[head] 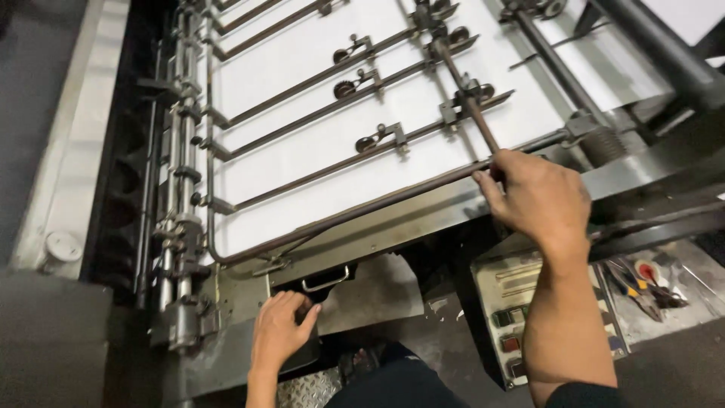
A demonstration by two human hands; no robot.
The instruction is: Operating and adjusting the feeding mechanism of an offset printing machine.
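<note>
Presently, the right hand [538, 198] is closed in a firm grip around a long rusty metal rod [362, 208] that runs along the near edge of the machine's feed board, fingers curled over the rod at the spot where a thinner cross bar [462, 85] meets it; the left hand [281, 326] is lower down, at the front panel of the machine, fingers bent and pressed against a dark recess just below a small metal handle [325, 281]; whether it actually clasps anything there cannot be told, as the fingertips are hidden in shadow. White paper sheet [302, 68] lies flat across the feed board, beneath several parallel guide bars, each carrying a small roller wheel [345, 88]; a vertical shaft with clamps and collars [180, 219] stands along the left edge of the board; a coil spring [602, 143] sits at the right end of the gripped rod, near a thick dark pipe [664, 49]. Below the right forearm is a control panel [513, 310] with coloured buttons, and just to its right a tray holds pliers with red and yellow handles [642, 279]; chequered metal plate [306, 389] shows by the left wrist, at the bottom of the view.
</note>
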